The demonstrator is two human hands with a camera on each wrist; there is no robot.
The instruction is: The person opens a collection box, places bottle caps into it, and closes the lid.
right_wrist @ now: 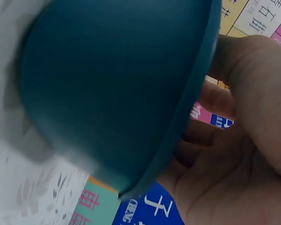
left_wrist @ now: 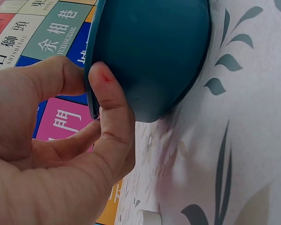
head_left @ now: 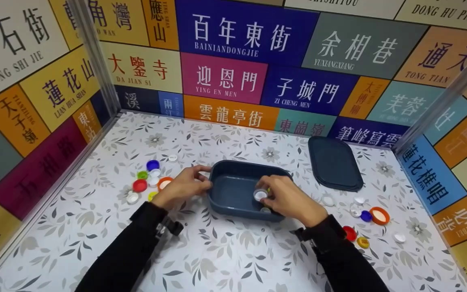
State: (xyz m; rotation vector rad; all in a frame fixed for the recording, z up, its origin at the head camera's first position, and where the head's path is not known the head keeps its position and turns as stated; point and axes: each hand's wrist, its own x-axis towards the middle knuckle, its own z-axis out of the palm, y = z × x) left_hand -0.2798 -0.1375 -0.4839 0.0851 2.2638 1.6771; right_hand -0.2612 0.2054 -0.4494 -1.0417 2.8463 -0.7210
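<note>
A dark blue rectangular plastic container (head_left: 233,190) stands on the table. My left hand (head_left: 187,184) pinches its rim at the left end; in the left wrist view, fingers lie on both sides of the container wall (left_wrist: 152,56). Over the right end of the interior, my right hand (head_left: 288,196) holds a white bottle cap (head_left: 260,195) between thumb and fingers. A bit of yellow shows beside those fingers, partly hidden. Below the held cap, another small cap (head_left: 265,210) lies inside the container. The right wrist view shows the container's outer wall (right_wrist: 112,89), which hides the fingertips.
Left of the container lie several loose caps, among them a red cap (head_left: 140,185) and a blue cap (head_left: 153,165). More sit to the right, including an orange cap (head_left: 379,215). The dark blue lid (head_left: 335,163) lies at the back right. Printed panels (head_left: 225,83) enclose the table.
</note>
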